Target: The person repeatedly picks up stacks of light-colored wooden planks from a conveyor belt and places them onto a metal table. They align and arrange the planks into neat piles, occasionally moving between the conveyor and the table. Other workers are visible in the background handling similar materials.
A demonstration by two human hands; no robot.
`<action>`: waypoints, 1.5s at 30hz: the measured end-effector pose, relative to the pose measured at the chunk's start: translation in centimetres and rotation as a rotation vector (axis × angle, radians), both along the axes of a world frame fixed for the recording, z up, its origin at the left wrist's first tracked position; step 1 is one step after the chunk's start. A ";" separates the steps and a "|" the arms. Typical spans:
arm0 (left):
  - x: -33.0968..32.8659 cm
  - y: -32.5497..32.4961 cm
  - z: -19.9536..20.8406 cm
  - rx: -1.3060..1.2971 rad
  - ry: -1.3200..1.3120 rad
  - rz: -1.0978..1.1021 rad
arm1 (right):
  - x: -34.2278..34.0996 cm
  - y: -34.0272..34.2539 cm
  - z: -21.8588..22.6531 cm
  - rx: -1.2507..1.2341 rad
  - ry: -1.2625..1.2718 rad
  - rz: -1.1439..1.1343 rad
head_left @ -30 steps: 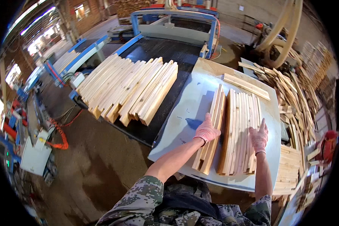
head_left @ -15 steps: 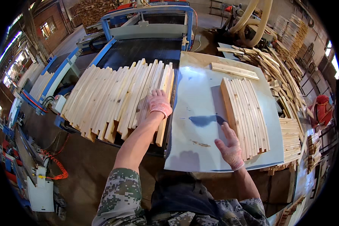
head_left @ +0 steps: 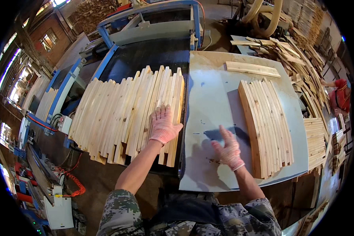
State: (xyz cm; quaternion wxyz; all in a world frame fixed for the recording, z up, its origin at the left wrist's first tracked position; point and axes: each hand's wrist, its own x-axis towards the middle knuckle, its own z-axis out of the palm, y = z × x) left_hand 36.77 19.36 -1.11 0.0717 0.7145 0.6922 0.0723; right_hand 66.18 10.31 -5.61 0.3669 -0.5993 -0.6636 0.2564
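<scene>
My left hand [head_left: 163, 125], in a pinkish work glove, lies flat with fingers stretched over the right end of a long row of wooden strips [head_left: 110, 114]. The strips stand side by side on a dark conveyor belt [head_left: 149, 55], their ends uneven. My right hand [head_left: 226, 148], gloved as well, hovers over the pale tabletop [head_left: 200, 173] with thumb and fingers apart and nothing in it. To its right, a tight block of several wooden strips [head_left: 266, 128] stands on the table. A single wooden strip [head_left: 252, 69] lies crosswise beyond that block.
A blue machine frame [head_left: 147, 13] spans the belt at the far end. Heaped boards [head_left: 291, 55] and a stack of strips [head_left: 314, 137] flank the table on the right. Another person [head_left: 339, 97] in red is at the far right. A coiled orange hose [head_left: 76, 185] hangs at lower left.
My left hand has come nearer and flattened on the strips. The rightmost strips sit closer against the row. My right hand has shifted left, away from the block. The view has turned slightly.
</scene>
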 end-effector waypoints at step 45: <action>-59.7 -17.6 0.6 0.594 -1.122 0.597 | -16.7 1.6 -1.9 -0.107 -0.565 -0.397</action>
